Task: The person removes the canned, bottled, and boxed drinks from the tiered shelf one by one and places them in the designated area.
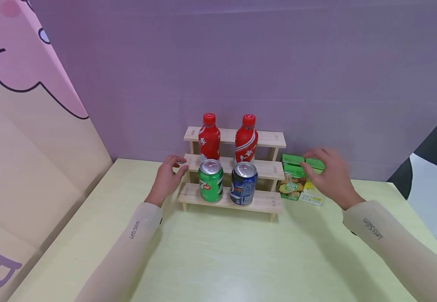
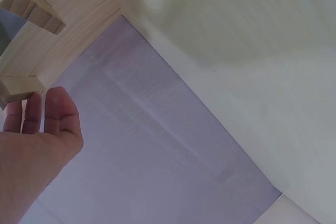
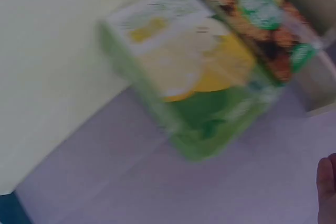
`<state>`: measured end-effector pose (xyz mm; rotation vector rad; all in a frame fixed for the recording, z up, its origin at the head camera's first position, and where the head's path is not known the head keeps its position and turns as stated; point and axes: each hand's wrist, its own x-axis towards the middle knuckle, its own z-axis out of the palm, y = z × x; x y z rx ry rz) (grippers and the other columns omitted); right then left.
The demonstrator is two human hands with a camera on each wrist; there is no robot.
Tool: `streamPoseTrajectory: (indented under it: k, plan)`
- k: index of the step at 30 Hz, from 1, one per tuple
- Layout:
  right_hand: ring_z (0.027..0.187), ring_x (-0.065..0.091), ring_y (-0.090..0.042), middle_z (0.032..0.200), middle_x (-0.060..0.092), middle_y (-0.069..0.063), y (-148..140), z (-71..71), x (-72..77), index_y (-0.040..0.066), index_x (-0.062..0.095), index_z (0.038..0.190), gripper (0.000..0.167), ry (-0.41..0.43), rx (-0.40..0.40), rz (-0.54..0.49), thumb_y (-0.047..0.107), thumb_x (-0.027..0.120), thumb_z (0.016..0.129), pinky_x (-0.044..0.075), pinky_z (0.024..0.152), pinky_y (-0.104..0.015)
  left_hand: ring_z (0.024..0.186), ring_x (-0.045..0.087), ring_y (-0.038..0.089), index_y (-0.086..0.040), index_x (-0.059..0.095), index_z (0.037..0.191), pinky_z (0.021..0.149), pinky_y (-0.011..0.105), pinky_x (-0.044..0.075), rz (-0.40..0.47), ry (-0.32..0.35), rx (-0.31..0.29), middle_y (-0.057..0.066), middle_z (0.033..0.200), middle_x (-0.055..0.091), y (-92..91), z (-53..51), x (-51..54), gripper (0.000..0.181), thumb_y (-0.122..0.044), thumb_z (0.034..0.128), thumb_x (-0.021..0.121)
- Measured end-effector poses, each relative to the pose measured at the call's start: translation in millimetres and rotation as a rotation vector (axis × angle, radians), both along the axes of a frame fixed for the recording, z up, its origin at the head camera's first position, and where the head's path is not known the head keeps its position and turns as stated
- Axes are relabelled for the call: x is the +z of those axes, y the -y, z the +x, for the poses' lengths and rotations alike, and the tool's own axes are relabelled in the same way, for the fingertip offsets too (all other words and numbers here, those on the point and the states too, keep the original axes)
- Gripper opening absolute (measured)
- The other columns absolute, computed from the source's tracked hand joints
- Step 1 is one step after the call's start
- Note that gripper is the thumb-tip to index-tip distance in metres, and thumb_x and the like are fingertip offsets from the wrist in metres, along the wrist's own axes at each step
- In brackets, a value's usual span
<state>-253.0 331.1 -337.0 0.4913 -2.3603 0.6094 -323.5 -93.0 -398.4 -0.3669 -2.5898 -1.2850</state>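
"Pale sleeves [image 1: 127,247] were closest to us, weren't they?"

"They were, printed with dark lettering, and beyond their cuffs we saw two hands above the table [image 1: 222,256]."

"What did we make out at the left hand [image 1: 169,175]?"

"Its fingers were bent, the thumb a little apart from them, with the tips right at the left end of a three-tier wooden rack [image 1: 273,138], by the middle board [image 1: 269,170]. Whether they gripped it or merely touched it, we couldn't tell."

"And the right hand [image 1: 331,174]?"

"Blurred, but we could see thumb and fingers spread wide, holding nothing."

"Which things were nearest to it?"

"Two packed boxes, on the table just beside the rack's right end. We saw a biscuit box [image 1: 291,186] next to the rack and a white-and-yellow box [image 1: 312,196] on its far side. From the head the hand overlapped their rear part; from the right wrist we saw only a sliver of it, apart from them."

"What did we see between the hands?"

"Two red bottles, the left bottle [image 1: 210,142] and the right bottle [image 1: 246,144], upright on the middle board. Before them, on the lowest board [image 1: 266,202], stood a green can [image 1: 211,184], nearer the left hand, and a dark blue can [image 1: 244,186] to its right."
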Motion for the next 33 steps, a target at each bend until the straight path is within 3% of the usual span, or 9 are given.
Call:
streamPoseTrajectory:
  k: [3, 9, 13, 20, 27, 33]
  plan:
    - [0.100, 0.054, -0.030, 0.108, 0.060, -0.012, 25.9, -4.9, 16.2, 0.004, 0.062, 0.109, 0.029, 0.012, 0.010, 0.011, 0.013, 0.071, 0.084, 0.042, 0.085, -0.049, 0.107, 0.051, 0.025, -0.003, 0.058, 0.116, 0.087, 0.039, 0.048, 0.003, -0.014, -0.006, 0.009, 0.121, 0.051, 1.0, 0.2, -0.2, 0.026, -0.017, 0.0938, 0.061]
    - [0.116, 0.050, -0.031, 0.131, 0.050, -0.011, 81.3, -19.3, 51.2, 0.008, 0.045, 0.134, 0.060, 0.133, 0.095, -0.037, 0.020, 0.074, 0.083, 0.046, 0.091, -0.049, 0.106, 0.051, 0.026, -0.002, 0.058, 0.116, 0.086, 0.039, 0.049, 0.003, -0.026, -0.005, 0.009, 0.120, 0.052, 3.2, 1.6, 2.2, 0.027, -0.017, 0.0935, 0.061]
    - [0.120, 0.046, -0.028, 0.137, 0.045, -0.009, 106.5, -32.5, 64.3, 0.014, 0.038, 0.140, 0.070, 0.154, 0.160, -0.054, 0.024, 0.076, 0.082, 0.047, 0.090, -0.046, 0.106, 0.051, 0.026, -0.002, 0.058, 0.116, 0.086, 0.039, 0.048, 0.009, -0.020, -0.004, 0.009, 0.120, 0.051, 3.5, 3.2, 3.7, 0.027, -0.017, 0.0934, 0.061]
    - [0.116, 0.049, -0.027, 0.131, 0.048, -0.007, 118.2, -41.5, 65.2, 0.015, 0.040, 0.137, 0.071, 0.151, 0.205, -0.068, 0.020, 0.079, 0.078, 0.051, 0.085, -0.044, 0.107, 0.052, 0.026, -0.003, 0.059, 0.116, 0.087, 0.039, 0.049, 0.013, -0.003, -0.019, 0.010, 0.120, 0.052, -2.0, 6.0, 5.4, 0.027, -0.018, 0.0934, 0.061]
    - [0.111, 0.053, -0.023, 0.127, 0.053, -0.006, 115.0, -38.0, 58.0, 0.022, 0.037, 0.139, 0.076, 0.193, 0.200, -0.137, 0.014, 0.080, 0.077, 0.052, 0.083, -0.044, 0.107, 0.052, 0.028, -0.003, 0.059, 0.115, 0.086, 0.039, 0.049, 0.012, -0.013, -0.021, 0.010, 0.119, 0.052, -7.5, 5.6, 5.0, 0.028, -0.019, 0.0929, 0.062]
    - [0.102, 0.058, -0.026, 0.125, 0.057, -0.010, 106.6, -31.3, 54.8, 0.021, 0.040, 0.139, 0.074, 0.144, 0.160, -0.167, 0.016, 0.080, 0.077, 0.052, 0.081, -0.046, 0.108, 0.052, 0.029, -0.003, 0.060, 0.115, 0.086, 0.039, 0.048, 0.011, -0.013, -0.023, 0.009, 0.118, 0.052, -10.0, 5.4, 3.9, 0.028, -0.019, 0.0925, 0.063]
